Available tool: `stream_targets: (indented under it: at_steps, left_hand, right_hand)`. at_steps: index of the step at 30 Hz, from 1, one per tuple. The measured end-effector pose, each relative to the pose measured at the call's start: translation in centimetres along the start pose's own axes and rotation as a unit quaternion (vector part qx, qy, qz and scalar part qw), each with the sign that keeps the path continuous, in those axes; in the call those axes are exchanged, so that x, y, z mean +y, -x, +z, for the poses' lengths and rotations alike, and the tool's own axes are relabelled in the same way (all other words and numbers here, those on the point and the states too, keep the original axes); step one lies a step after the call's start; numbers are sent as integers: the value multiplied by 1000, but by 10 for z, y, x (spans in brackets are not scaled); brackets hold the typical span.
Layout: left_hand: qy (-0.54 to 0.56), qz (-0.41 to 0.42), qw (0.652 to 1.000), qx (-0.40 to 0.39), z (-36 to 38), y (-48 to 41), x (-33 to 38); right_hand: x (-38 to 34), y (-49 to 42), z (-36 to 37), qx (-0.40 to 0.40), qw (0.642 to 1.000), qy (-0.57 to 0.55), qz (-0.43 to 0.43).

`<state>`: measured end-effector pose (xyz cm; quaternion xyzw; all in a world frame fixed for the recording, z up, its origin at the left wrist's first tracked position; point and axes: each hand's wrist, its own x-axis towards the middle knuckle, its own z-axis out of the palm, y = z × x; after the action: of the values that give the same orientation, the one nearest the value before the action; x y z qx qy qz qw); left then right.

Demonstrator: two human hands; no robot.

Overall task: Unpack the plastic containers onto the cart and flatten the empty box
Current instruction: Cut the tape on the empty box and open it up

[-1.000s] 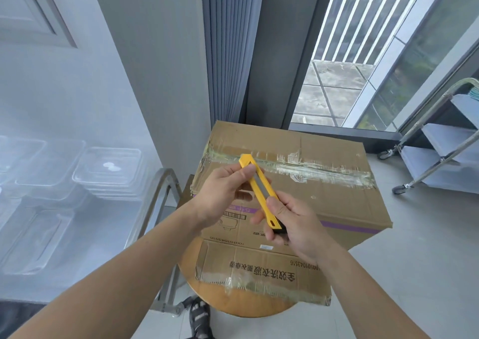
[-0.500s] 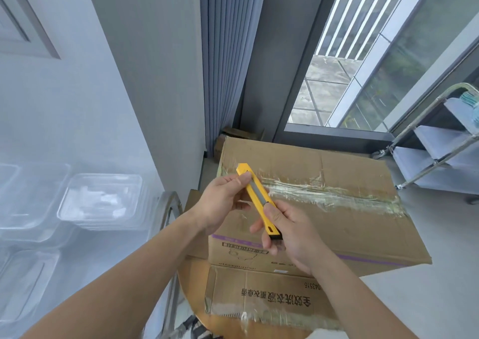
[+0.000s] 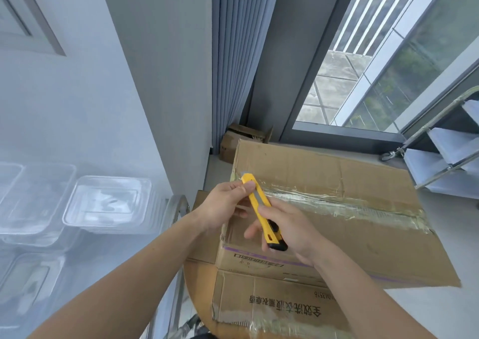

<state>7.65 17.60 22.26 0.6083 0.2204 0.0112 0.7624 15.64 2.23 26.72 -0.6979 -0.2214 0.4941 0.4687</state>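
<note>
A large brown cardboard box (image 3: 337, 224) lies in front of me, its top seam covered with clear tape and a flap hanging down its near side. Both hands hold a yellow utility knife (image 3: 260, 209) over the box's left end. My left hand (image 3: 225, 206) pinches the knife near its tip. My right hand (image 3: 290, 230) grips the black rear end, thumb on the body. Clear plastic containers (image 3: 108, 204) sit stacked on the steel cart (image 3: 178, 204) at my left.
The box rests on a round wooden stool (image 3: 199, 287). A small open cardboard box (image 3: 238, 141) stands on the floor by the grey curtain. A second steel trolley (image 3: 440, 154) stands at the right near the glass door. Grey floor lies to the right.
The camera has tilted up and the box appears lower and further right. Both hands keep hold of the knife, which now points nearer the taped seam's left end.
</note>
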Motion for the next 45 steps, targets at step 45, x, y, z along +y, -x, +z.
stream_targets:
  at_steps: [45]
  left_hand:
    - [-237,-67,960,133,-63,-79,6]
  right_hand:
    - [-43,-57,18,80,942,305,117]
